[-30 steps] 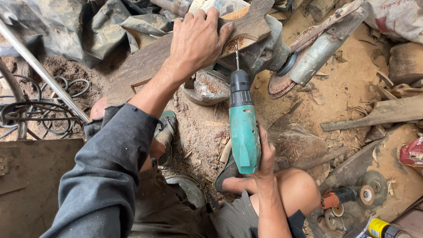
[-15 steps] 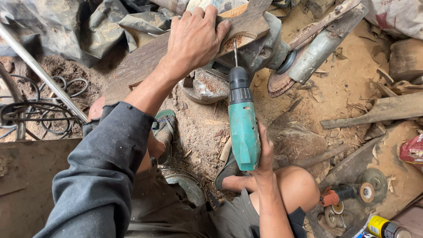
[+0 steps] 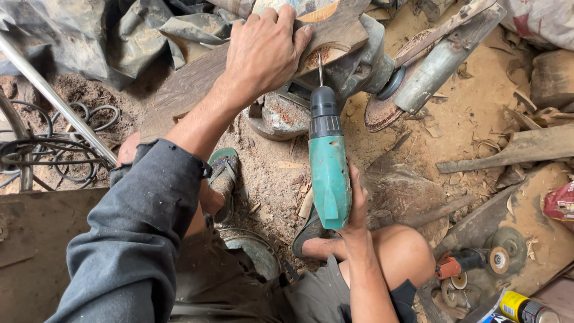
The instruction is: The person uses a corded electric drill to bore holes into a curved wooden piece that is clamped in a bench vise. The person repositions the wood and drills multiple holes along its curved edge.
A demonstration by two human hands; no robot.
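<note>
Right hand (image 3: 357, 206), nearest: grip wrapped fully shut around the green drill (image 3: 327, 173) handle. Keep the drill in line with the bit (image 3: 320, 69), steady pressure, no wobble. Bit tip sits on the wooden piece (image 3: 332, 30) beyond. Left hand (image 3: 263, 51), farthest: palm flat, fingers spread, pressing the wood down. Keep those fingers clear of the bit.

A yellow-and-black spray can (image 3: 525, 307) lies at the bottom right corner. A red-and-white bag (image 3: 561, 202) sits at the right edge, another printed sack (image 3: 541, 21) top right.
</note>
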